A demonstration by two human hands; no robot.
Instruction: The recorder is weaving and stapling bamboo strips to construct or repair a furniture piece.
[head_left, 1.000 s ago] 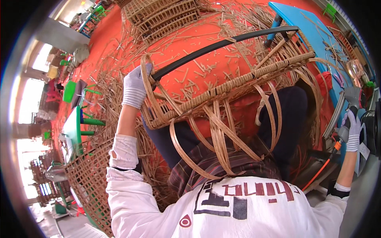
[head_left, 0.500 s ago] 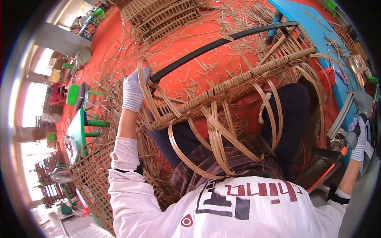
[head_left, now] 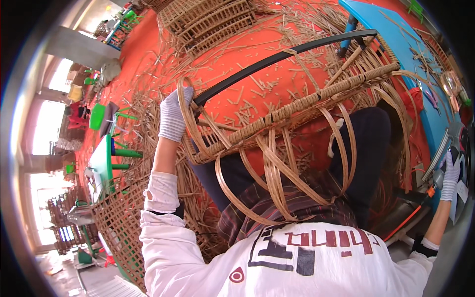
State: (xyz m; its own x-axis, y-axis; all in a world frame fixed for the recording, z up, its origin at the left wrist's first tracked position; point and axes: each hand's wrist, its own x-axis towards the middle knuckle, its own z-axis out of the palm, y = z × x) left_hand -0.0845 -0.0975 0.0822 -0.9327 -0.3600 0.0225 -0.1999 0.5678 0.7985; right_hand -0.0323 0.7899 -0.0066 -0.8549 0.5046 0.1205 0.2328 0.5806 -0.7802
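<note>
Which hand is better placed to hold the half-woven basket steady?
The left hand, probably: it already grips the wicker frame at its left corner. The right hand is far off at the right edge, on some tool I can't make out.

Both hands are gloved in pale knit with fine grey stripes: left hand (head_left: 174, 118), right hand (head_left: 451, 174). White long sleeves, bunched at the left wrist, dark cuffs peeking out. White top with dark and red printed markings, striped garment below, dark trousers.
</note>
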